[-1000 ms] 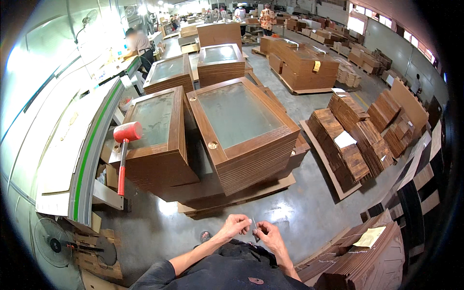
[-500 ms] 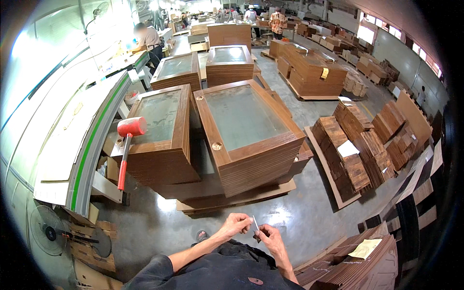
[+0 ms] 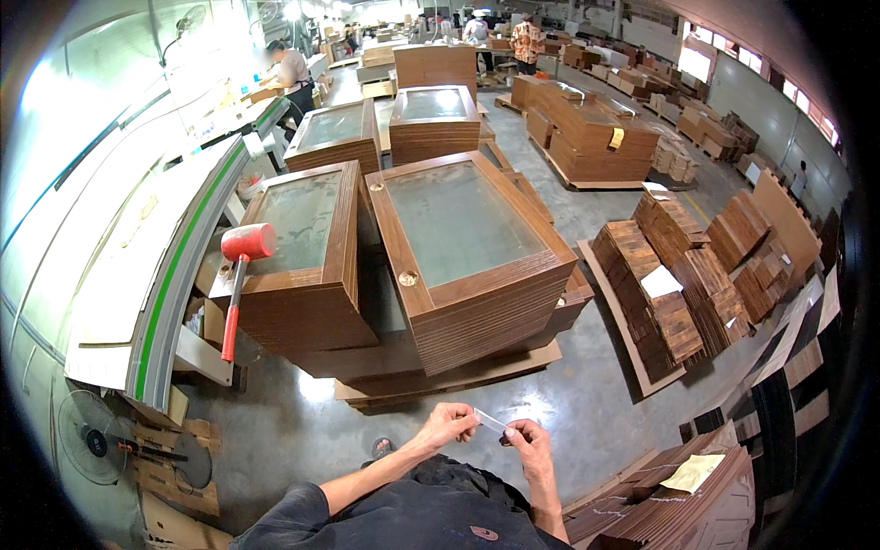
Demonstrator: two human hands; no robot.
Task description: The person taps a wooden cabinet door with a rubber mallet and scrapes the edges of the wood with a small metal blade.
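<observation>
In front of my dark shirt, both hands hold a small whitish strip (image 3: 490, 422), stretched between them at a slant; its exact kind is too small to tell. The fingertips of my left hand (image 3: 446, 424) pinch its upper left end. At the lower right end, my right hand (image 3: 531, 446) grips it between thumb and fingers. Something small and dark shows beneath the right fingers, too little to make out. Beyond my hands stands a stack of brown wood-framed glass doors (image 3: 467, 220). On the stack to its left rests a mallet (image 3: 247, 242) with a red head and handle.
At left runs a long bench (image 3: 110, 302) with a green stripe, and a fan (image 3: 92, 440) stands below it. Pallets of wooden pieces (image 3: 646, 293) are on the right. Stacked brown panels (image 3: 678, 504) lie close by my right side. Several people are farther back.
The strip has turned from nearly upright to a flatter slant, its broad face showing more. My right hand has shifted slightly right and up. My left hand stays about in place.
</observation>
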